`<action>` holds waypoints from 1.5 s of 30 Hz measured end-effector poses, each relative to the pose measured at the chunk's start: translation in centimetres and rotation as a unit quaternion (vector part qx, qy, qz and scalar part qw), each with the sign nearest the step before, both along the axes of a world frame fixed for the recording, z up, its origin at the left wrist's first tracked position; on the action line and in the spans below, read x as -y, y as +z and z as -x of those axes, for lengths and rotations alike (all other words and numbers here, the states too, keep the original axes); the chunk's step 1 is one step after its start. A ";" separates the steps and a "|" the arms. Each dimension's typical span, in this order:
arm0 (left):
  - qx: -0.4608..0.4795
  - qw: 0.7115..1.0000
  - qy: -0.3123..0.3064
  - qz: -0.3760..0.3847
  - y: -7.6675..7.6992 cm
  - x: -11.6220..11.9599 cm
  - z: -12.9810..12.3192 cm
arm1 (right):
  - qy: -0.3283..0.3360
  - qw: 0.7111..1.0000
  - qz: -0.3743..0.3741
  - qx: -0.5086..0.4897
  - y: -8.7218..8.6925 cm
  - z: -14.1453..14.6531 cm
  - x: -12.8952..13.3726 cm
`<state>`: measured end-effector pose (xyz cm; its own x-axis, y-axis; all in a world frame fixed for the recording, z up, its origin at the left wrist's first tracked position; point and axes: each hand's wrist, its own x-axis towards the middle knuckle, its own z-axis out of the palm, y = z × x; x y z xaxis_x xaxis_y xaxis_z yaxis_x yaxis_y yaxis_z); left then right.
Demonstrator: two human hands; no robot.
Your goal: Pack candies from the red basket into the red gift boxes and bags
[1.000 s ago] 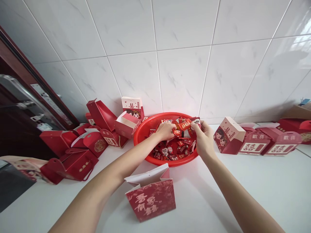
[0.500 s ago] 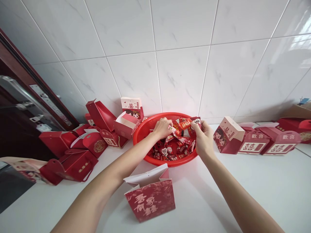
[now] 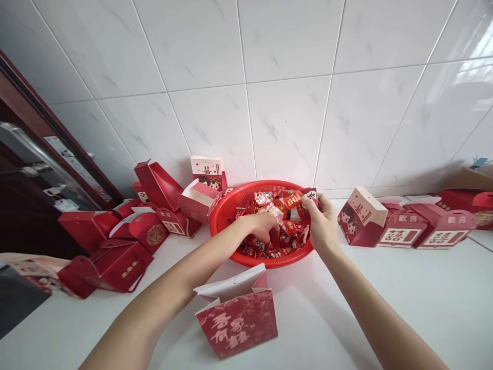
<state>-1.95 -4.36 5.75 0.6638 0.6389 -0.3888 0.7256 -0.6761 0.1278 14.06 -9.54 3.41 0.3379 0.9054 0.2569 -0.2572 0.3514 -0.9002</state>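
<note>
My left hand (image 3: 265,226) reaches down into a red plastic basket (image 3: 219,221) with a perforated wall. Its fingers curl in among the wrapped candies (image 3: 274,253), and their tips are hidden. At the basket's right side, my right hand (image 3: 322,218) is closed, pinching wrapped candies (image 3: 295,199) in red and dark wrappers between thumb and fingers. In front of the basket stands an upright dark red gift box (image 3: 239,321) with pale lettering; its top is open and neither hand touches it.
Several red gift boxes (image 3: 123,262) crowd the counter's left side, some with lids up. More boxes (image 3: 400,226) stand in a row at the right, near a cardboard box (image 3: 472,177). A tiled wall (image 3: 288,128) runs behind; a door with a metal handle (image 3: 31,146) is at the left.
My left hand has moved down and slightly right, deeper into the candies. My right hand keeps its hold at nearly the same place. The view has shifted slightly.
</note>
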 end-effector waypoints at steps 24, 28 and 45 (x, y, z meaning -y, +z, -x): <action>0.243 0.956 0.151 0.060 -0.7 -1.8 1.0 | 0.010 1.000 -0.011 0.000 -0.2 -0.1 -0.1; 0.241 0.961 0.126 0.046 -0.8 -2.0 1.2 | 0.008 1.000 -0.006 0.002 -0.3 0.0 -0.1; 0.194 0.974 0.118 0.016 -0.8 -1.8 1.0 | 0.004 1.000 -0.003 0.006 -0.2 -0.1 0.0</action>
<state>-2.99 -2.57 4.91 0.6003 0.7836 -0.1599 0.7532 -0.4868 0.4423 14.15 -9.56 3.22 0.3272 0.9067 0.2661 -0.2500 0.3546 -0.9010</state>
